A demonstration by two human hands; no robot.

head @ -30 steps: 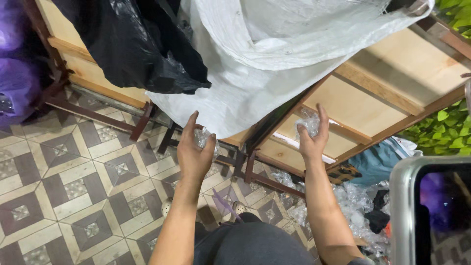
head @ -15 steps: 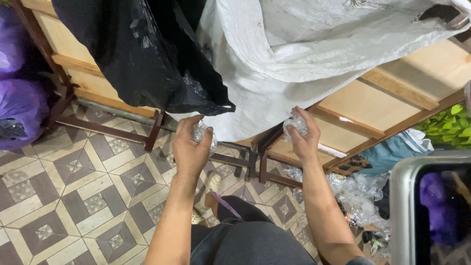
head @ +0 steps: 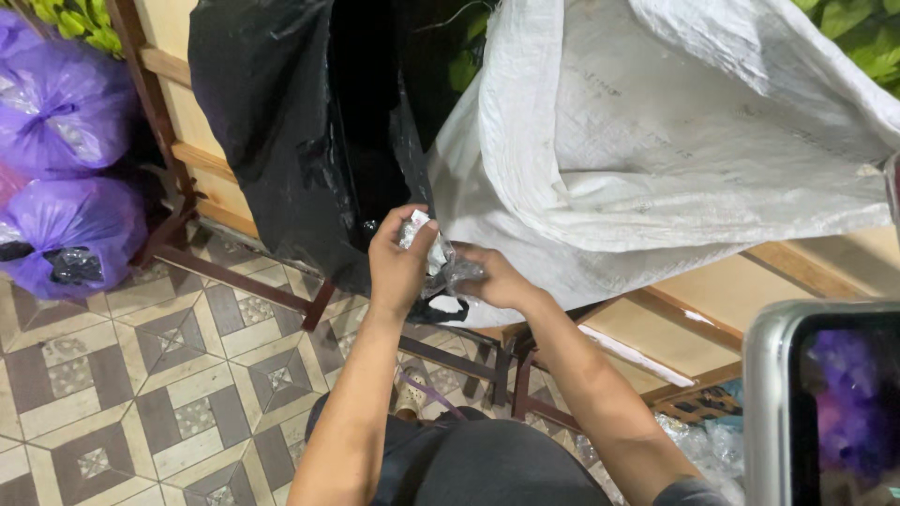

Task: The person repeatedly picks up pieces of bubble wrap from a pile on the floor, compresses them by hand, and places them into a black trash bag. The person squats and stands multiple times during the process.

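Crumpled clear plastic (head: pixel 441 262) between left hand (head: pixel 398 267), right hand (head: pixel 497 281), black bag (head: pixel 281 141) behind

You're in a home sorting yard: patterned floor tiles (head: pixel 141 375), wooden rack (head: pixel 712 309), purple bags (head: pixel 66 178), white sack (head: pixel 675 150), black bag (head: pixel 291 141).

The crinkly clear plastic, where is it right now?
In the head view, the crumpled clear plastic sits mid-frame, held between the left hand and right hand, just below where the black bag meets the white sack.

Sack (head: pixel 656 141) right of bin bag (head: pixel 281 141)
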